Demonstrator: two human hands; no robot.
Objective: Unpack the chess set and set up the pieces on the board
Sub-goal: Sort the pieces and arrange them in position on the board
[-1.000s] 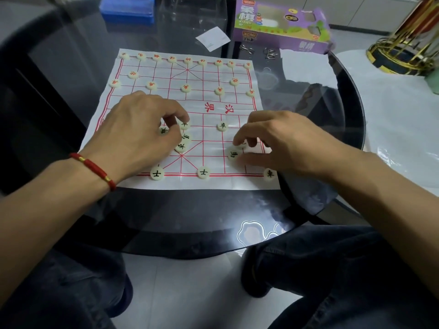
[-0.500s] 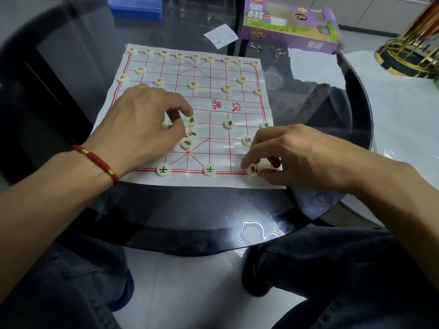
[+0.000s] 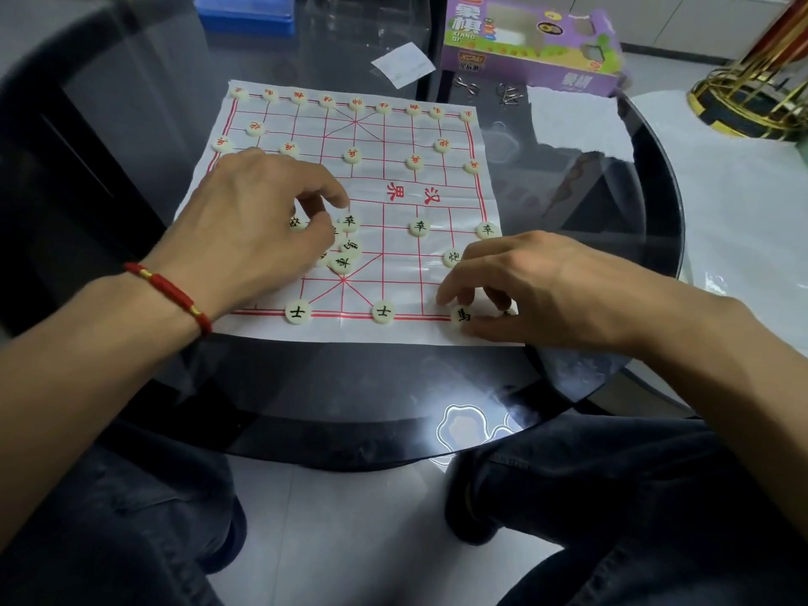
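Purple box [image 3: 531, 41] on desk [image 3: 350, 387], contents unclear. Right hand [image 3: 524, 286] pinches horse piece [image 3: 462, 316]; left hand [image 3: 258, 225] grip among loose pieces [image 3: 345, 255] cannot be told.

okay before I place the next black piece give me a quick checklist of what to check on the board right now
1. Red side fully set along the far rows: ok.
2. Horse piece seated on the near line under the right hand: ok, fingers still touching it.
3. Piece behind the right hand's fingers at the near right corner: cannot tell, mostly hidden.
4. Loose black pieces heaped by the left hand, still to be sorted: not ok.
5. Near-row centre point between the two advisor pieces filled: not ok, empty.
6. Paper board lying flat on the glass table: ok.
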